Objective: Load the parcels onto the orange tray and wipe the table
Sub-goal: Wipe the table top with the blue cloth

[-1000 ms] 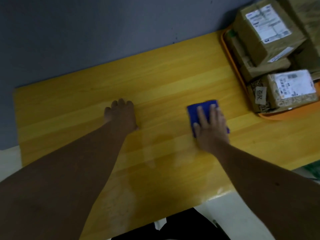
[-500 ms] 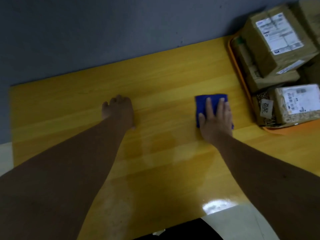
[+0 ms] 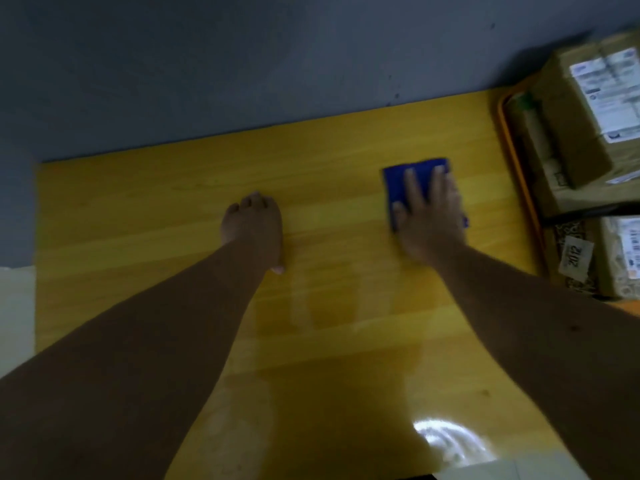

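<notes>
Head view first, and it's the only one here. Table (image 3: 173,209) is a yellow wood-look top that fills most of the shot, with its far edge running right along a grey wall (image 3: 207,64) and its left edge showing clean against a pale floor (image 3: 14,306). The near edge shows only at the bottom right, where a bright glare spot sits on the surface.

The right hand (image 3: 429,216) lies flat on a blue cloth (image 3: 398,174), fingers straight and a bit spread, palm pressing the folded rag down onto the wood. The cloth sticks out past the fingertips on the far side and a little on the left. It sits right of centre, near the orange tray (image 3: 512,161) but not touching it; there's a strip of bare tabletop between them.

The left hand (image 3: 252,226) rests on the table around the middle, knuckles up, fingers curled loosely under, holding nothing. There's a good stretch of bare wood between the two hands, and more off to the left, all the way to that left edge.

The tray's rim runs down the right side of the table, starting close to the wall. Brown parcels (image 3: 568,140) are stacked on it, a few with white shipping labels, one with a tag reading 2012. The stack runs out of frame on the right.
</notes>
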